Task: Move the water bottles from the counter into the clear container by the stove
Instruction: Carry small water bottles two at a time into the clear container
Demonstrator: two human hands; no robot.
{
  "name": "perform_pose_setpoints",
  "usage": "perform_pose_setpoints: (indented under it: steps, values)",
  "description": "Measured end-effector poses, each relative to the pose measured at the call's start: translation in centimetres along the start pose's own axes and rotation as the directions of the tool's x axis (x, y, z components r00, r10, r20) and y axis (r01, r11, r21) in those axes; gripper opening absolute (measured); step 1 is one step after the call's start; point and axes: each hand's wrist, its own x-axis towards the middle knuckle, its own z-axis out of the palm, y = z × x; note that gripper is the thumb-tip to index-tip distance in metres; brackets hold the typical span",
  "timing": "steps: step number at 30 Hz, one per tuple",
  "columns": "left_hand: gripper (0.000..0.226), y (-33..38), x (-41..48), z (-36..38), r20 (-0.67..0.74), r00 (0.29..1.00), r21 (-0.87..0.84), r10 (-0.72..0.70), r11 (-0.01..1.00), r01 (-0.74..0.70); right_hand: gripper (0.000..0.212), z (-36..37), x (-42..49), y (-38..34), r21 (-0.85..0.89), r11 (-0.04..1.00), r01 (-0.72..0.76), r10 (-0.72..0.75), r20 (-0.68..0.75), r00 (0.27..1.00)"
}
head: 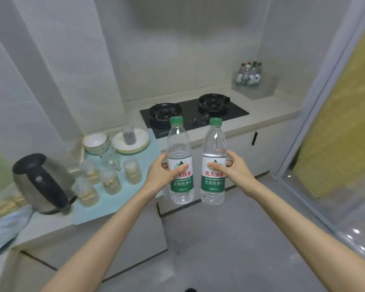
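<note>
Left bottle (178, 144) and right bottle (214, 144) are clear, with green caps and white-and-green labels bearing red characters. At twelve o'clock the hob (236, 112) is black; at nine o'clock, a pale teal mat (118, 202) and a silver-and-black kettle (40, 184).

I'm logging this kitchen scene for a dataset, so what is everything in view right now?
held water bottles: two, clear, green caps, one per hand
clear container: one, transparent, counter right of stove
stored bottles: several, clear, inside container
stove: one, black, mid-counter
kettle: one, steel and black, left counter
mat: one, light blue, left counter
jars: several, clear, on mat
bowl: one, white, behind jars
plates: stack, white, beside bowl
left hand: grips one bottle
right hand: grips the other
</note>
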Motion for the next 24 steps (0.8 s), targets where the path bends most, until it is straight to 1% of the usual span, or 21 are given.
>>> perform_pose_setpoints:
  steps: [1, 6, 13, 18, 24]
  values:
    - [0.048, 0.6, 3.2, 1.1, 0.04, 0.999, 0.005, 0.011, 1.0, -0.011, 0.052, -1.4, 2.2, -0.2, 0.002, 1.0, -0.001, 0.001, -0.038, 0.999]
    - [0.054, 3.4, 13.5, 5.3, 0.149, 0.987, -0.009, 0.057, 0.998, -0.056, 0.051, -6.8, 9.2, -0.9, 0.013, 1.0, -0.016, 0.018, -0.175, 0.984]
    - [0.048, 5.6, 25.6, 12.9, 0.238, 0.967, -0.023, 0.09, 0.996, -0.087, 0.045, -15.5, 18.2, 0.0, 0.053, 0.998, -0.025, 0.041, -0.318, 0.947]
    - [0.043, 6.6, 32.7, 19.1, 0.235, 0.967, -0.045, 0.093, 0.995, -0.085, 0.047, -22.4, 24.6, 1.7, 0.064, 0.997, -0.032, 0.051, -0.332, 0.942]
    - [0.046, 8.4, 43.0, 29.1, 0.2, 0.977, -0.047, 0.077, 0.997, -0.069, 0.045, -33.2, 34.2, 3.3, 0.028, 0.998, -0.054, 0.06, -0.307, 0.95]
